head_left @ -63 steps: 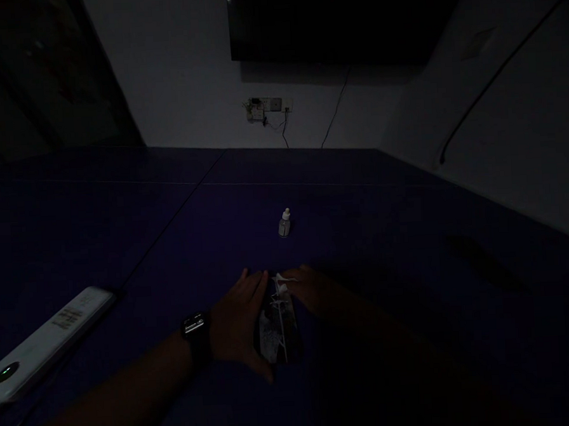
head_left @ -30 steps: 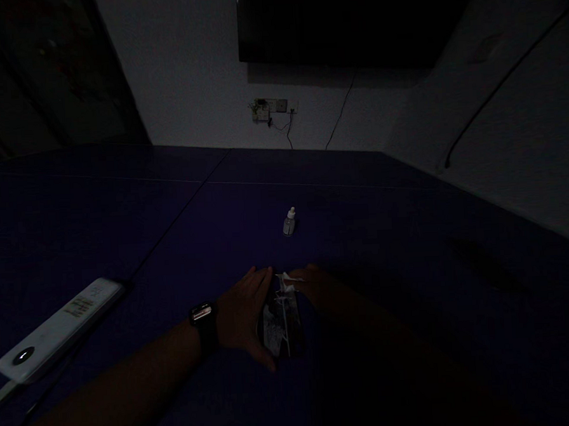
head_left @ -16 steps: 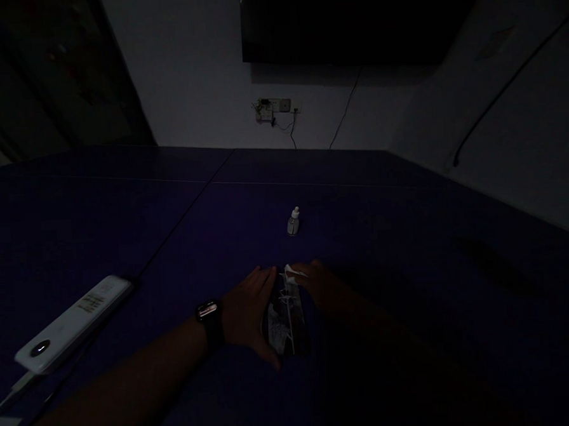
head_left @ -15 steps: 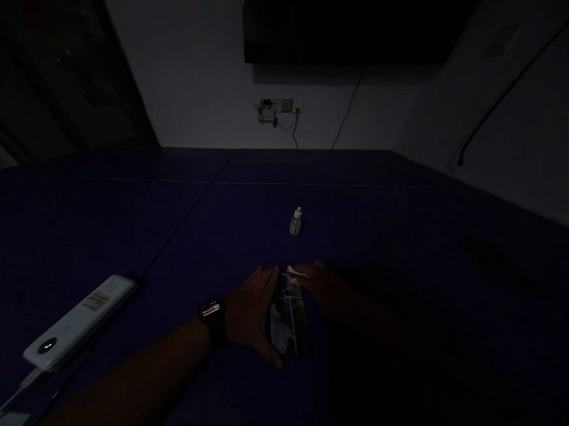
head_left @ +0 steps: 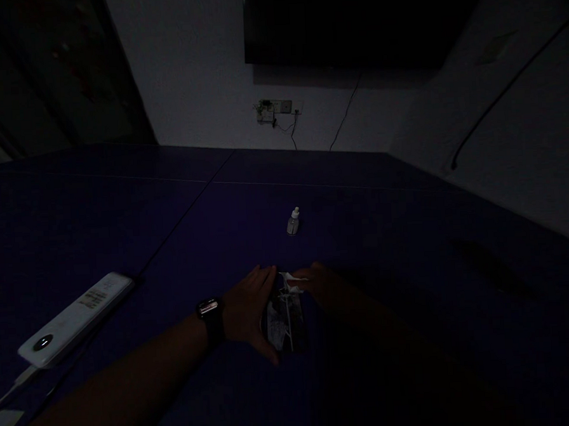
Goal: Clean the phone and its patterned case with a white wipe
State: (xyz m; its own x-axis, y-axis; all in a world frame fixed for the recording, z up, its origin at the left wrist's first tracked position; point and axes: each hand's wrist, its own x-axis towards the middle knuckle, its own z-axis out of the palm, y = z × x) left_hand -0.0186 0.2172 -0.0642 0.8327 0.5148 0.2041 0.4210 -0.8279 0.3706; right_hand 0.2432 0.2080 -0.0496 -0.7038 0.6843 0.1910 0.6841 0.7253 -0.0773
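Note:
A flat, dark rectangular thing like a phone point(head_left: 286, 324) lies on the blue table, its upper face crossed by pale streaks; the dim light hides whether they are cracks or reflections. My left hand point(head_left: 251, 310), with a watch on its wrist, holds it along the left side, fingers at the far corner and thumb near the close corner. Over its far right corner, my right hand point(head_left: 319, 284) pinches a small white cloth or tissue point(head_left: 292, 281) against the surface. Just beyond the hands stands a small clear bottle point(head_left: 293, 224) with a white dropper-like top.
At the left lies a long white device point(head_left: 78, 319) with a round dark button and a cable plugged into its near end. A dark seam runs along the blue table point(head_left: 209, 236). Behind are wall sockets point(head_left: 279, 107) with wires and a large dark screen point(head_left: 350, 19).
My right hand has drawn the white cloth slightly down over the flat thing's far end. My left hand keeps its hold. The whole view has shifted slightly.

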